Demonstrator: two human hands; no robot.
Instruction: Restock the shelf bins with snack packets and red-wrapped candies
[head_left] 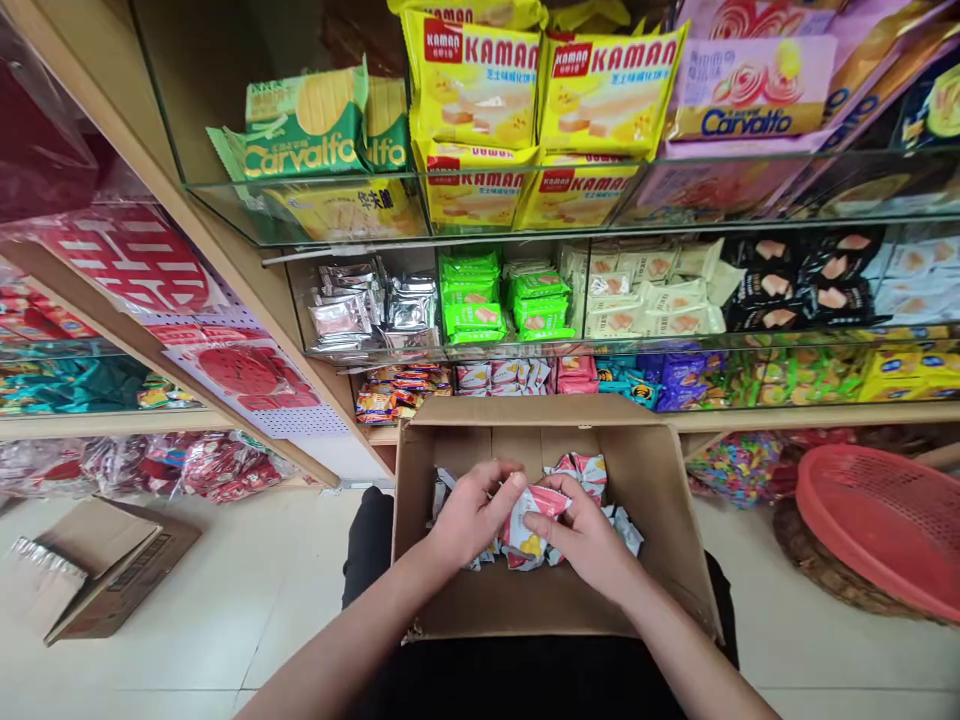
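Note:
An open cardboard box (540, 605) rests in front of my body, with small white and pink snack packets (589, 472) lying in it. Over the box, my left hand (476, 510) pinches the upper left part of one white and pink snack packet (523, 535). My right hand (592, 535) grips the same packet from the right, its thumb across the front. The packet's printed face, with a yellow picture low down, points toward me. Parts of the packets beneath are hidden by my hands.
Glass-fronted shelves ahead hold yellow wafer packs (476, 85), green packs (472, 300) and similar white and pink packets (499, 378). A red plastic basket (874, 540) is at the right. A smaller carton (124, 570) stands on the floor at left.

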